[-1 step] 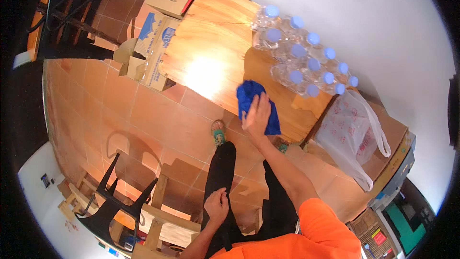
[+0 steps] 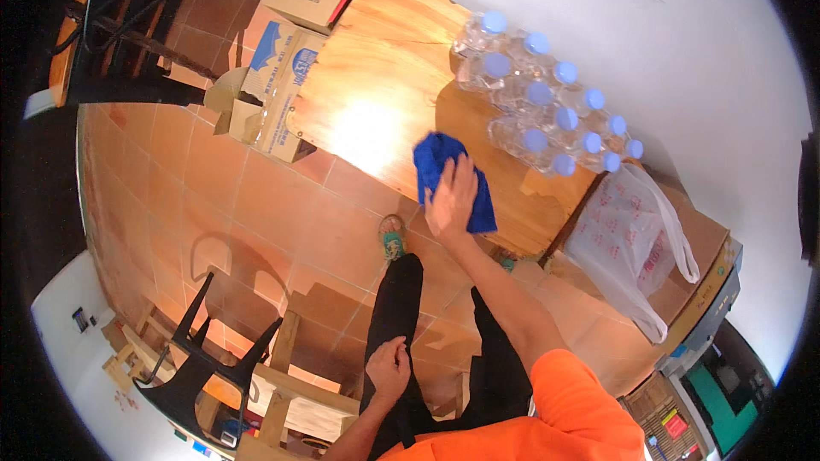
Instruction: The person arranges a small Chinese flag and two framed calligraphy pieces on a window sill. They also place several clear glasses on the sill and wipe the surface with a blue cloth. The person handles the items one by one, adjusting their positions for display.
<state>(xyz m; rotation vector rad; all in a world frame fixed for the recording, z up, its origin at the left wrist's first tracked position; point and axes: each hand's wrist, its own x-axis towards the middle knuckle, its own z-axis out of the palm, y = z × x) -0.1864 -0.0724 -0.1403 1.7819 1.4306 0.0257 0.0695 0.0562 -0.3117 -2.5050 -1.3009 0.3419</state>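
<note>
The right hand (image 2: 451, 201) presses a blue cloth (image 2: 444, 172) flat on the bench (image 2: 376, 77) near the bottles (image 2: 547, 98), fingers spread; wiping well means even pressure, while the left hand (image 2: 389, 369) rests loosely curled on the thigh.

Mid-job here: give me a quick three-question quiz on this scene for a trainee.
1. True or false: the right hand lies flat on the blue cloth on the wooden table.
2. Where does the left hand rest? A) on the water bottles B) against the person's own thigh C) on the white plastic bag
3. Fill in: the cardboard boxes stand on the tiled ____ beside the table.

Key: 1 true; 2 B, loosely curled and holding nothing; 3 floor.
</note>
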